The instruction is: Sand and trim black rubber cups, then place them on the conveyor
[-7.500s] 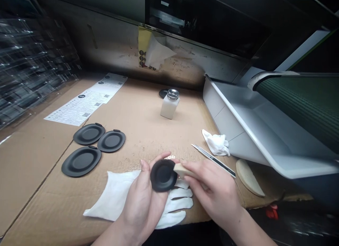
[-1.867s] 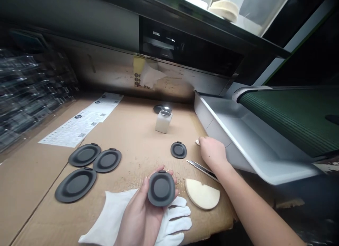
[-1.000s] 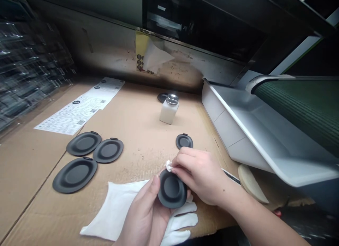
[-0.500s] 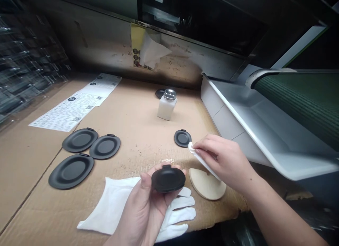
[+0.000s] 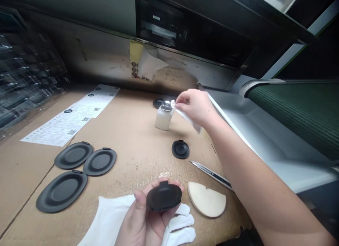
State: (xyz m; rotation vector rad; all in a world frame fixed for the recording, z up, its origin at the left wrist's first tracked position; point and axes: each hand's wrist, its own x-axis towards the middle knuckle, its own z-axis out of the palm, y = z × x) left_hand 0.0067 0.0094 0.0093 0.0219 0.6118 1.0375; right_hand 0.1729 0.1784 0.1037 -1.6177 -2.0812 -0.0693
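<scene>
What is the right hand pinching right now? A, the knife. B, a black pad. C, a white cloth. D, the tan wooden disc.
C. The right hand pinches a white cloth in its fingertips beside the bottle, while the knife lies on the cardboard.

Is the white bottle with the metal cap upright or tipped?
Upright: the white square bottle stands on its base on the brown cardboard, metal cap on top.
</scene>
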